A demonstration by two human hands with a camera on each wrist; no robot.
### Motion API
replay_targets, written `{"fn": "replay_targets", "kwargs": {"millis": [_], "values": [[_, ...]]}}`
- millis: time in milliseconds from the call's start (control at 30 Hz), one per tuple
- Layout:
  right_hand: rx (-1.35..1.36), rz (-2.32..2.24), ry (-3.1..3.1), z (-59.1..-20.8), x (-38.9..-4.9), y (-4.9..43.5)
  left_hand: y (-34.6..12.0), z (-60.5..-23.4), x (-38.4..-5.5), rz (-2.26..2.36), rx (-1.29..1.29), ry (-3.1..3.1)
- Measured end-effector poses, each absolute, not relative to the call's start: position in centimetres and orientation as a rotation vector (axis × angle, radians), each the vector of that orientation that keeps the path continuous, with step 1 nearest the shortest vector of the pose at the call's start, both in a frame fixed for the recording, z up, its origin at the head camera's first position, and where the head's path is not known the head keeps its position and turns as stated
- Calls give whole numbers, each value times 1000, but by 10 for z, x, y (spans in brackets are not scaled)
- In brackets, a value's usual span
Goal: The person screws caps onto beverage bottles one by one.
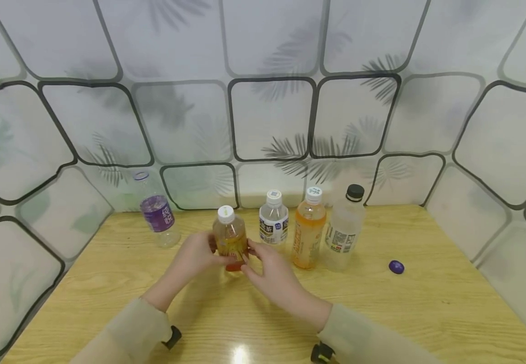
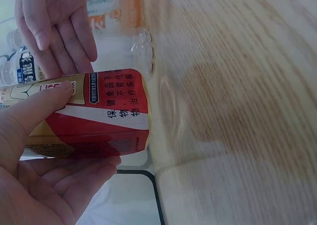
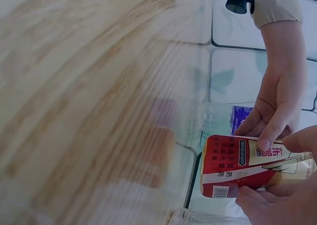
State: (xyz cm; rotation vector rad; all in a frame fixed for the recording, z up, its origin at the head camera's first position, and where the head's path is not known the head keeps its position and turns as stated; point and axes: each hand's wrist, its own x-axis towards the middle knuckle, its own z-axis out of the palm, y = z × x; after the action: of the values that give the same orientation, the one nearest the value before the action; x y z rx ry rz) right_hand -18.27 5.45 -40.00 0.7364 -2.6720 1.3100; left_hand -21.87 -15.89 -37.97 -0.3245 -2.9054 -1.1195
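A small drink bottle (image 1: 230,242) with a red and gold label and a white cap stands upright between both hands near the middle of the table. My left hand (image 1: 199,255) grips its left side, thumb across the front of the label (image 2: 119,111) and fingers behind. From the other side my right hand (image 1: 274,273) reaches to the bottle with fingers fairly straight, fingertips right at its side. In the left wrist view the right thumb (image 2: 39,24) stands off from the bottle.
Right of the hands stand a white-capped bottle (image 1: 274,222) with a dark and white label, an orange-topped bottle (image 1: 309,232) and a black-capped bottle (image 1: 342,235). A purple-labelled bottle (image 1: 157,212) without a cap is at left, a purple cap (image 1: 396,267) at right. A patterned curtain (image 1: 272,121) hangs behind.
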Motion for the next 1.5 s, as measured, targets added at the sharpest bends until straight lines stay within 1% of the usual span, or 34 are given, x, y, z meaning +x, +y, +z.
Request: {"fn": "replay_targets", "kwargs": {"millis": [367,700,900,1200,1500], "values": [[696,1372,-2763,-405,-184,53,-158,-392,-236,-1233,-354,-2903],[710,1365,-2800,-406,-180,53,-152,-397,-239,-1244,-348,-2900],[684,1369,-2812,-406,-177,53,-150,-397,-240,-1272,-300,-2918],[664,1364,-2815,-409,-183,51,-148,-401,-249,-1246,-283,-2931],[655,1361,-2824,-409,-183,51,-149,-401,-249,-1240,-302,-2931]]}}
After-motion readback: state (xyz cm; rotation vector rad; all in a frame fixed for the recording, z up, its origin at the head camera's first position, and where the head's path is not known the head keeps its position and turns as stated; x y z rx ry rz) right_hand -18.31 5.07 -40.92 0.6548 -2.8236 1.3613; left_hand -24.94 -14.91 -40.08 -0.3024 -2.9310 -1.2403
